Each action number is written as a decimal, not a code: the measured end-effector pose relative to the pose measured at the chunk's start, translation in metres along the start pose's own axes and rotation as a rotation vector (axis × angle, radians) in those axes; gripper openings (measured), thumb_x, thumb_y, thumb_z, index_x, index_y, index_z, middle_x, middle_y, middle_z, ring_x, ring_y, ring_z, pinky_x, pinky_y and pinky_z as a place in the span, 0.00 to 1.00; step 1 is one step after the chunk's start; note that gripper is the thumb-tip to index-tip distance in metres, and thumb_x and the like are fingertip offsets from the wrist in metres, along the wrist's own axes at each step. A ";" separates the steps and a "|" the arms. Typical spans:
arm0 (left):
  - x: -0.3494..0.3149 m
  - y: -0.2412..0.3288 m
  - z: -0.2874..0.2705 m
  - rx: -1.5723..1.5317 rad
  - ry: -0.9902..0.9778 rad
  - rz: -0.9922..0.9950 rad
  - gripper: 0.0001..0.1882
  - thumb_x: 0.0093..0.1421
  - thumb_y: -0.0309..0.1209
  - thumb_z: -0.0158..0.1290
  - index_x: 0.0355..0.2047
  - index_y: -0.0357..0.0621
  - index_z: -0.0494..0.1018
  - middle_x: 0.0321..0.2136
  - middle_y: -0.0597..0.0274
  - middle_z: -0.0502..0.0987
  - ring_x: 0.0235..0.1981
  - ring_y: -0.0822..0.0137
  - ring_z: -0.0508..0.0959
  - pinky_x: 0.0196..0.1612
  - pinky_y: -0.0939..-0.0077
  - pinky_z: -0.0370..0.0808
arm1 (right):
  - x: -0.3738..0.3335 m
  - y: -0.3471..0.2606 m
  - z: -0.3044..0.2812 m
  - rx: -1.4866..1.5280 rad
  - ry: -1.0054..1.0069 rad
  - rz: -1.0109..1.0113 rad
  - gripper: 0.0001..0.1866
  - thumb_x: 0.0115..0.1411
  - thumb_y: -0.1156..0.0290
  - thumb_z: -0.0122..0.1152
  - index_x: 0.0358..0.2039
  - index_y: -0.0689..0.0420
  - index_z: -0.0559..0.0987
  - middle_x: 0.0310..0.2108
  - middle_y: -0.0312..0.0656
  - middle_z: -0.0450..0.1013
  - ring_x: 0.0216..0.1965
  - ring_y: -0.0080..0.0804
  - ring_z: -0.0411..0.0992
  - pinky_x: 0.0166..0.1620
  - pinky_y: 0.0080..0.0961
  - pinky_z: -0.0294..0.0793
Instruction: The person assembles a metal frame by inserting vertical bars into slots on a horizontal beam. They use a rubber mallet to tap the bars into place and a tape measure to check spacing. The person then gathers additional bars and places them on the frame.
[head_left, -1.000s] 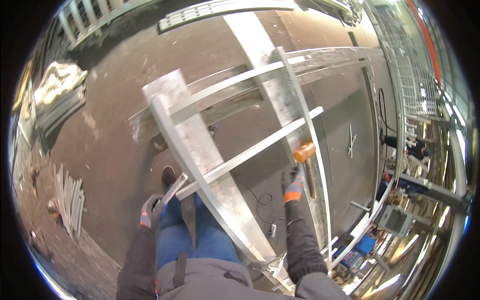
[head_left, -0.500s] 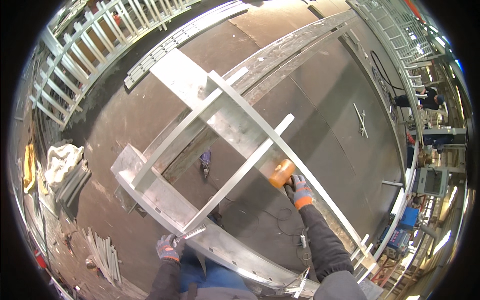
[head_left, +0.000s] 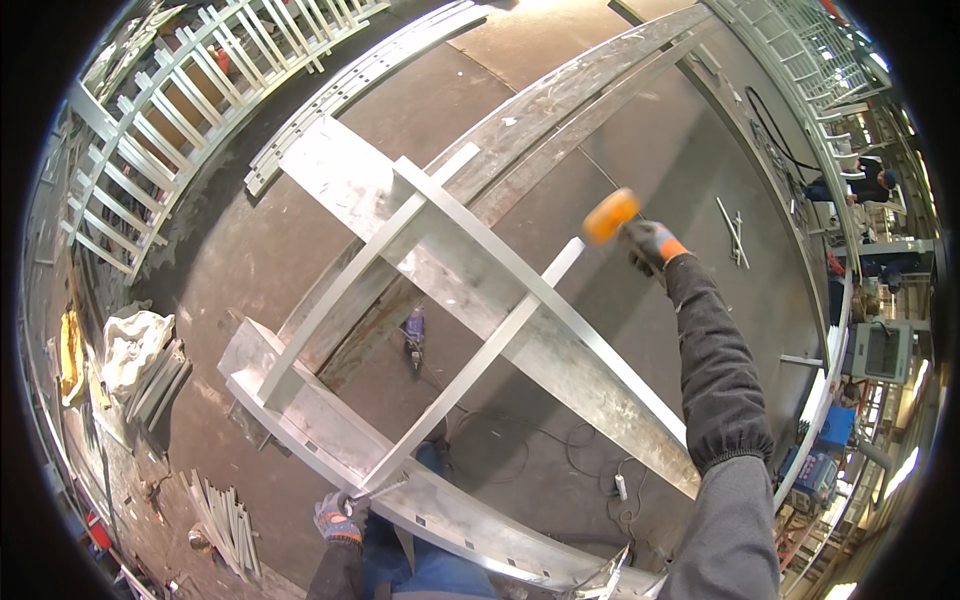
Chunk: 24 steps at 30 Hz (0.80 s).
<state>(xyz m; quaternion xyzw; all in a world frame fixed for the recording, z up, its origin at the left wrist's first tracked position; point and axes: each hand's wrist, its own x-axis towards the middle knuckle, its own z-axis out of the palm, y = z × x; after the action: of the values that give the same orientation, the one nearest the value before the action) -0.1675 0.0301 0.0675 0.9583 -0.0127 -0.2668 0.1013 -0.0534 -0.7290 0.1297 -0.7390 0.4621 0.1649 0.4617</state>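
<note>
My gloved right hand (head_left: 652,245) is closed round the handle of an orange mallet (head_left: 611,215), raised beyond the far end of a square metal bar (head_left: 460,378). The mallet's head is smeared by motion. This bar crosses under or against a long metal rail (head_left: 540,285); a second crossbar (head_left: 345,298) lies farther left. My gloved left hand (head_left: 338,517) is at the bar's near end, beside a curved metal beam (head_left: 470,515). Its fingers are closed on a short, narrow, light-coloured strip (head_left: 388,487) whose kind I cannot make out.
A purple power tool (head_left: 414,328) lies with its cord inside the frame. Cut metal lengths (head_left: 225,525) and a white sack (head_left: 135,350) are at left. Slatted railings (head_left: 190,110) stand at far left. A person (head_left: 868,183) is at far right, above a welding machine (head_left: 810,480).
My right hand has lifted the mallet away from the frame, up and to the right. My left hand has stayed near the bar's end, and the view has shifted slightly.
</note>
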 end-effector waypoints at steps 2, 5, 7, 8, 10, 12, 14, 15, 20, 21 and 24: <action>0.000 0.002 -0.002 -0.016 -0.003 -0.007 0.20 0.48 0.50 0.68 0.31 0.48 0.82 0.34 0.58 0.80 0.43 0.49 0.76 0.49 0.56 0.72 | 0.003 -0.005 0.004 -0.089 -0.095 -0.007 0.21 0.68 0.48 0.55 0.41 0.55 0.79 0.21 0.39 0.70 0.16 0.27 0.64 0.19 0.28 0.63; 0.000 0.004 -0.005 -0.003 -0.024 -0.019 0.21 0.47 0.50 0.69 0.31 0.48 0.82 0.34 0.59 0.80 0.42 0.50 0.76 0.49 0.56 0.72 | 0.004 -0.007 0.009 0.117 0.115 -0.022 0.21 0.68 0.48 0.55 0.42 0.54 0.80 0.21 0.39 0.70 0.15 0.27 0.65 0.20 0.29 0.63; 0.000 0.004 -0.005 -0.004 -0.032 -0.022 0.21 0.47 0.50 0.69 0.32 0.48 0.83 0.34 0.59 0.80 0.42 0.50 0.76 0.49 0.56 0.72 | 0.005 -0.006 0.009 0.129 0.035 -0.030 0.21 0.67 0.48 0.56 0.42 0.54 0.81 0.21 0.40 0.70 0.15 0.27 0.64 0.19 0.28 0.62; 0.000 0.003 -0.004 -0.010 -0.037 -0.021 0.21 0.46 0.50 0.70 0.32 0.48 0.83 0.34 0.59 0.80 0.42 0.50 0.76 0.49 0.56 0.72 | 0.006 -0.005 0.009 0.037 -0.026 -0.009 0.21 0.67 0.48 0.56 0.41 0.54 0.81 0.20 0.40 0.70 0.15 0.26 0.63 0.19 0.28 0.61; 0.000 0.001 -0.002 -0.020 -0.034 -0.018 0.21 0.46 0.50 0.69 0.32 0.49 0.83 0.34 0.59 0.80 0.42 0.51 0.76 0.49 0.56 0.72 | 0.007 -0.003 0.009 -0.073 -0.104 0.003 0.22 0.67 0.48 0.57 0.41 0.55 0.81 0.20 0.39 0.69 0.15 0.26 0.62 0.19 0.28 0.60; 0.000 -0.001 -0.002 -0.022 -0.030 -0.008 0.21 0.47 0.51 0.69 0.32 0.49 0.83 0.34 0.59 0.80 0.42 0.51 0.76 0.49 0.56 0.72 | 0.007 -0.001 0.011 0.047 -0.003 0.015 0.22 0.67 0.47 0.57 0.41 0.55 0.81 0.20 0.39 0.70 0.15 0.26 0.63 0.19 0.27 0.61; -0.001 -0.003 -0.001 -0.012 -0.041 -0.010 0.21 0.47 0.52 0.68 0.32 0.49 0.83 0.34 0.59 0.80 0.42 0.51 0.76 0.49 0.56 0.72 | 0.006 0.002 0.016 0.183 0.151 -0.029 0.23 0.67 0.46 0.57 0.41 0.56 0.82 0.21 0.39 0.71 0.15 0.26 0.64 0.19 0.28 0.61; -0.001 -0.003 -0.001 -0.020 -0.030 0.019 0.21 0.48 0.52 0.68 0.32 0.49 0.83 0.34 0.59 0.80 0.42 0.51 0.76 0.49 0.56 0.72 | 0.004 0.002 0.019 0.100 0.086 -0.013 0.23 0.67 0.46 0.57 0.42 0.56 0.82 0.21 0.39 0.71 0.15 0.26 0.64 0.19 0.27 0.61; 0.000 0.000 -0.006 0.026 -0.092 -0.037 0.22 0.47 0.53 0.67 0.33 0.50 0.83 0.36 0.59 0.80 0.43 0.50 0.76 0.49 0.56 0.72 | -0.017 -0.003 0.025 -0.021 0.064 0.009 0.20 0.68 0.49 0.57 0.45 0.54 0.82 0.20 0.36 0.70 0.15 0.24 0.63 0.20 0.27 0.62; 0.001 0.002 -0.006 0.017 -0.100 -0.046 0.22 0.47 0.53 0.67 0.33 0.50 0.83 0.36 0.59 0.80 0.43 0.50 0.76 0.49 0.56 0.73 | -0.022 -0.008 0.027 -0.037 0.127 -0.008 0.20 0.68 0.50 0.57 0.45 0.54 0.82 0.19 0.36 0.70 0.15 0.24 0.63 0.20 0.26 0.62; 0.002 0.005 -0.008 0.034 -0.093 -0.024 0.23 0.47 0.54 0.66 0.34 0.50 0.83 0.37 0.59 0.81 0.45 0.50 0.76 0.50 0.57 0.73 | -0.060 -0.005 0.057 0.110 0.282 -0.097 0.19 0.70 0.52 0.54 0.45 0.55 0.81 0.21 0.36 0.71 0.16 0.23 0.64 0.21 0.26 0.64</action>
<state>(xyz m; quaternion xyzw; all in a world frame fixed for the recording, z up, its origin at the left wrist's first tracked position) -0.1617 0.0270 0.0742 0.9466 -0.0106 -0.3118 0.0812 -0.0699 -0.6485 0.1433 -0.7498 0.4943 0.0113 0.4397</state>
